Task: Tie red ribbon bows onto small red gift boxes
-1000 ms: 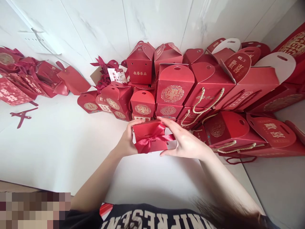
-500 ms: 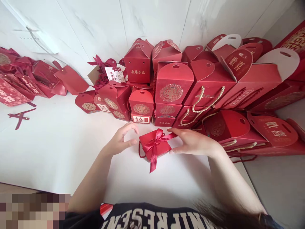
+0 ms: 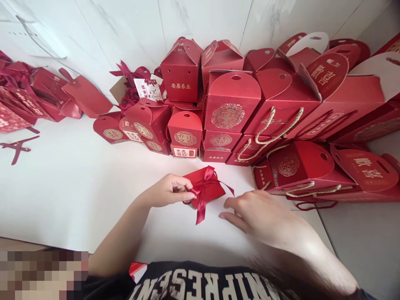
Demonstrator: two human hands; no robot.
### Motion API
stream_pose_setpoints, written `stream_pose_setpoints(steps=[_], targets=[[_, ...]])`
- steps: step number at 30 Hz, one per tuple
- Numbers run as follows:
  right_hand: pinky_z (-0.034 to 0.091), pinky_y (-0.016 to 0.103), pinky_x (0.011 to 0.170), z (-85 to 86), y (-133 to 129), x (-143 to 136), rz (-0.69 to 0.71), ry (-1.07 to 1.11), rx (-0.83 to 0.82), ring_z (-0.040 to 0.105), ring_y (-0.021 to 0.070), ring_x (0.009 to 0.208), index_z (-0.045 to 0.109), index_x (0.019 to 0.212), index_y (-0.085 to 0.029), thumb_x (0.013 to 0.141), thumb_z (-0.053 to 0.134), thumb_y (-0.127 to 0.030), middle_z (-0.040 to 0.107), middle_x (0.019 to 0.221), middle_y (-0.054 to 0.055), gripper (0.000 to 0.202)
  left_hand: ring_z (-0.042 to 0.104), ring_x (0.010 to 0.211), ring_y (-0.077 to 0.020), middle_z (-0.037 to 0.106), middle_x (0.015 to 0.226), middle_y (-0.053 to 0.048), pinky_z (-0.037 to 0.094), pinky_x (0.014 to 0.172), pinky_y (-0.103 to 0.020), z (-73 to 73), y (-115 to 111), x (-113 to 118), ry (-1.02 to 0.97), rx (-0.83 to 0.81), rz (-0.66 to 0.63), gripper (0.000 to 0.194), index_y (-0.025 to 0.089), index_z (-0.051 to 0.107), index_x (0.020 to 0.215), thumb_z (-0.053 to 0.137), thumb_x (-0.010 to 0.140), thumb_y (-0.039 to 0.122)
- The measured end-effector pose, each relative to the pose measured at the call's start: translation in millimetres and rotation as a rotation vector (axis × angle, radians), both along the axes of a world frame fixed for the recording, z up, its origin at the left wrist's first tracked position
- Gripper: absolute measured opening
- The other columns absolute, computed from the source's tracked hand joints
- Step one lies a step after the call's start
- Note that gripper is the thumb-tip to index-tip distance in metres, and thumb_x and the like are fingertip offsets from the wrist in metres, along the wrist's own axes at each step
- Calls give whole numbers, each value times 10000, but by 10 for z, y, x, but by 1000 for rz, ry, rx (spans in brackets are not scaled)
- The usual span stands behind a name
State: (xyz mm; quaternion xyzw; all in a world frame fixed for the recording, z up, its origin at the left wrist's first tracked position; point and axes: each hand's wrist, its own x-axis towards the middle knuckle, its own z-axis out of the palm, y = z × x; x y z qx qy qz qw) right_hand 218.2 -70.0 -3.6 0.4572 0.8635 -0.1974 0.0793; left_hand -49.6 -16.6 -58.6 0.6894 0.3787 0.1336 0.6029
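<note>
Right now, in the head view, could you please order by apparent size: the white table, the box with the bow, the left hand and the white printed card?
1. White table
2. Box with the bow and left hand: they look alike, so I leave them unranked.
3. White printed card

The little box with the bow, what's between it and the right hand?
Between the box and the right hand, the head view shows a small gap of white table, with a ribbon end poking into it.
</note>
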Motion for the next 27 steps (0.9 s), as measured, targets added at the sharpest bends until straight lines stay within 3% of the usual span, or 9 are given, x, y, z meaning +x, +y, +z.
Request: stream_pose_setpoints(steps=[3, 5, 7, 11, 16, 21, 27], targets=[[330, 285, 540, -11, -25, -38, 87, 95, -120, 659, 220, 640, 649, 785, -200, 955, 508, -353, 682, 658, 36, 268, 485, 422, -70, 619, 593, -7, 340, 431, -194, -7, 23, -21, -21, -173, -11, 311, 131, 638, 844, 555, 913, 423], [398, 264, 591, -42, 22, -68, 105, 314, -238, 658, 177, 683, 646, 982, -224, 967, 501, -330, 720, 805, 15, 180, 480, 378, -84, 613, 542, -4, 340, 389, -196, -7, 32, -37, -22, -229, 27, 357, 143, 610, 840, 517, 923, 477], [459, 241, 686, -98, 97, -113, 131, 522, -378, 667, 140, 755, 590, 1200, -252, 971, 510, -316, 730, 1010, 9, 250, 491, 371, -102, 599, 503, -3, 368, 389, -210, -3, 36, -42, -17, -224, 81, 403, 155, 579, 791, 483, 926, 522], [490, 241, 828, -261, 240, -222, 248, 653, -558, 671, 157, 978, 565, 1327, -274, 932, 572, -277, 661, 1262, 27, 395, 394, 398, -68, 461, 451, 45, 301, 420, -199, 11, 9, -8, 104, 1, 236, 429, 159, 519, 647, 526, 903, 503], [532, 250, 801, -449, 269, -329, 228, 733, -736, 719, 132, 852, 460, 1426, -334, 897, 616, -264, 526, 1438, 42, 556, 284, 465, -63, 333, 460, 64, 243, 467, -215, 14, -35, 24, 354, 368, 418, 477, 159, 409, 547, 643, 810, 481], [546, 242, 832, -584, 232, -416, 237, 841, -894, 704, 161, 1020, 363, 1484, -361, 880, 646, -232, 368, 1532, 84, 679, 299, 499, -78, 332, 491, 61, 250, 483, -225, -5, -5, -1, 394, 401, 422, 454, 167, 402, 551, 653, 787, 462], [550, 239, 824, -661, 263, -392, 218, 868, -959, 722, 115, 895, 462, 1423, -311, 869, 665, -223, 369, 1520, 95, 596, 293, 512, -88, 338, 499, 56, 261, 490, -232, -58, 22, -35, 429, 409, 460, 496, 173, 386, 556, 666, 760, 529]])
